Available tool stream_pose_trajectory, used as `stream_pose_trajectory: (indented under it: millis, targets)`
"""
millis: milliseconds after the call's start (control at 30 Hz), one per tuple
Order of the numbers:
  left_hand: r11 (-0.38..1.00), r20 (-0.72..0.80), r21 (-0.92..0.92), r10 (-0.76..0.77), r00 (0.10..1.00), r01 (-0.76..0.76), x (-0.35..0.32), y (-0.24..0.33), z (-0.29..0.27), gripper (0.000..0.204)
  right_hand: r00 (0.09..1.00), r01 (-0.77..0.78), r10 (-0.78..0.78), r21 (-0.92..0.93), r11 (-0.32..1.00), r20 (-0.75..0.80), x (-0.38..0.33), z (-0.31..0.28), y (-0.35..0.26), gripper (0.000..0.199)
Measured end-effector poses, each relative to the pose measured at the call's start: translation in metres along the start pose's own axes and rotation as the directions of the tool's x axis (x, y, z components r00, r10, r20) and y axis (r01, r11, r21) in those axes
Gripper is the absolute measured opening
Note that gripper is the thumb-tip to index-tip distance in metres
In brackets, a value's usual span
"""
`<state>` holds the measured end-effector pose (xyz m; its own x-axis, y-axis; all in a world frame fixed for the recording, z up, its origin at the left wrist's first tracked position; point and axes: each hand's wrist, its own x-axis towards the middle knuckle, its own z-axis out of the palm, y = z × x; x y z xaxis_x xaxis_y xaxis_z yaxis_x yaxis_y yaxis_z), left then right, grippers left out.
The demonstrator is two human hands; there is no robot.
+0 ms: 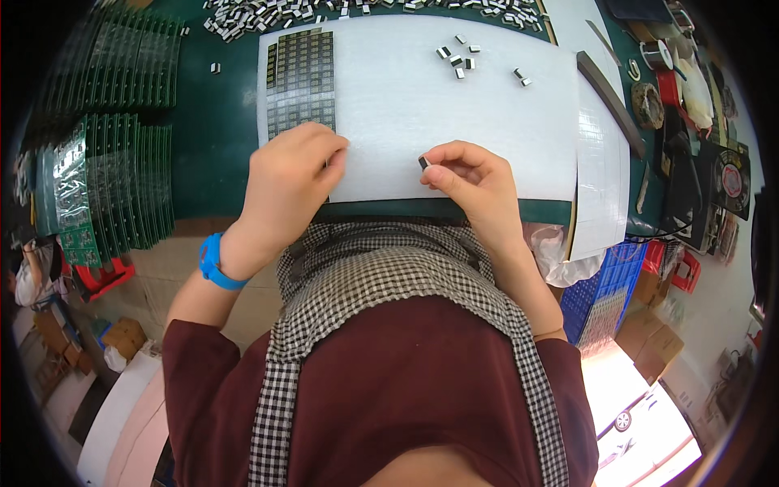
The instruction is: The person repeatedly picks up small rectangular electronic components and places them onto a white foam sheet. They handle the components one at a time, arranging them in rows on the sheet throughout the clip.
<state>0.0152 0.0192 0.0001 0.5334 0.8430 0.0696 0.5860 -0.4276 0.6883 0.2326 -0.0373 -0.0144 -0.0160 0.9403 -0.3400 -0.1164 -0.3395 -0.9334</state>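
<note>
A white foam sheet (389,89) lies on the table before me. My right hand (483,183) hovers over its near part, thumb and fingers pinching a small black-and-white block (423,163). My left hand (294,174) is over the near end of a dark gridded sheet of small labels (302,77). Its thumb and forefinger are pressed together; what they hold, if anything, is too small to make out. Farther back on the foam, several loose blocks (456,58) of the same kind lie scattered, with a pair (522,77) off to their right.
A heap of similar blocks (268,15) spreads along the far edge, and one stray block (215,68) sits left of the foam. Stacked green circuit boards (122,178) stand at the left. On the right are a dark bar (610,105), a wire spool (656,55) and a tape roll (647,105).
</note>
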Motion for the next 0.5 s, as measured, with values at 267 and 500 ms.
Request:
stream_pose_trajectory:
  millis: [267,500]
  targets:
    - [0.056,0.450,-0.877,-0.250,0.857,0.477,0.001,0.003,0.025,0.016,0.778,0.570,-0.621,-0.519,0.637,0.093,0.000,0.013,0.002,0.020]
    - [0.077,0.429,-0.884,-0.259,0.865,0.461,0.003,0.004,0.031,0.015,0.775,0.576,-0.622,-0.529,0.623,0.111,0.002,0.010,0.003,0.019]
